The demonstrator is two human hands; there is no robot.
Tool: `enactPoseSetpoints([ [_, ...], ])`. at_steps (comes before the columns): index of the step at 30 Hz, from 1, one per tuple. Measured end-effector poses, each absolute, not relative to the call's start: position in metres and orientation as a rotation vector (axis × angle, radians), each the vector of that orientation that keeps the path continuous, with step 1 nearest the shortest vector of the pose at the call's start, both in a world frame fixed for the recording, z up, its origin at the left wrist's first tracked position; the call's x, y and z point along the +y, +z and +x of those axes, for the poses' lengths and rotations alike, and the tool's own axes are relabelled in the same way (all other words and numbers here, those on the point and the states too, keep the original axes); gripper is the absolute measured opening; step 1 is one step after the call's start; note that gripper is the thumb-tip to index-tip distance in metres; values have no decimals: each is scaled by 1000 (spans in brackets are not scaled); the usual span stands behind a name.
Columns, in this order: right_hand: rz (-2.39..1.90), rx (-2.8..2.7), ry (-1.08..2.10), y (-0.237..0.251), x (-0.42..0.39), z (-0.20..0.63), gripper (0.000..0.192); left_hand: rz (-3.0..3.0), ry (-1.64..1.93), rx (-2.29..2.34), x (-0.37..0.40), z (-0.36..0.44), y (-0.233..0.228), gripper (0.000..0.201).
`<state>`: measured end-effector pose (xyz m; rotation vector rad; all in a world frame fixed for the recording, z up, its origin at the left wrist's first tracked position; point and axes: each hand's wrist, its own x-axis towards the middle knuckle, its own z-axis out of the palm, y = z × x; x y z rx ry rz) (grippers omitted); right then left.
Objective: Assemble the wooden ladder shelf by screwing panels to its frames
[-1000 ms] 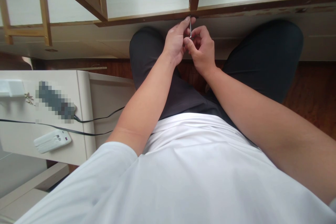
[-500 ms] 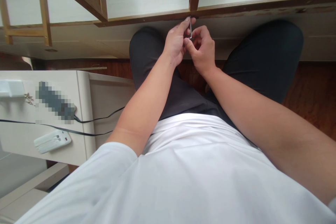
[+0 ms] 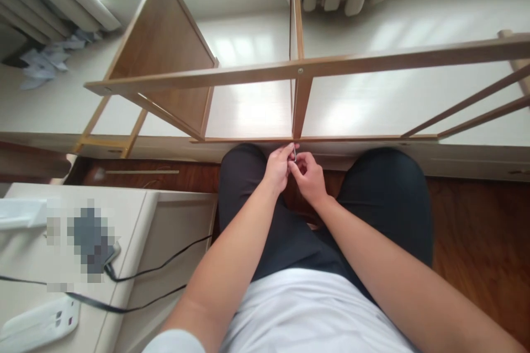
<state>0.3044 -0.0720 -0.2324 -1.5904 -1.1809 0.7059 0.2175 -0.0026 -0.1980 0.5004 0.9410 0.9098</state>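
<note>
Dark wood floor (image 3: 476,231) below, pale curtains up top, and a wooden shelf frame (image 3: 298,69) lies on its side right against the knees. Both hands meet at its near rail: left hand (image 3: 278,168) and right hand (image 3: 308,176) are pinched tight on a small metal hex key (image 3: 295,153) at the upright's foot. Off left, a white table (image 3: 132,220) carries a black cable (image 3: 157,270) and a power strip (image 3: 37,322)
</note>
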Motion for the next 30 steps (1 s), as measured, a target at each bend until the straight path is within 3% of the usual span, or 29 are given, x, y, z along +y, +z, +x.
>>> enactPoseSetpoints([
  [8,-1574,-1149,706,-233,-72,300,24,474,894,939,-1,214,-205,38],
  [30,-1636,-1254,617,-233,-68,309,28,493,872,965,0,218,-207,18],
])
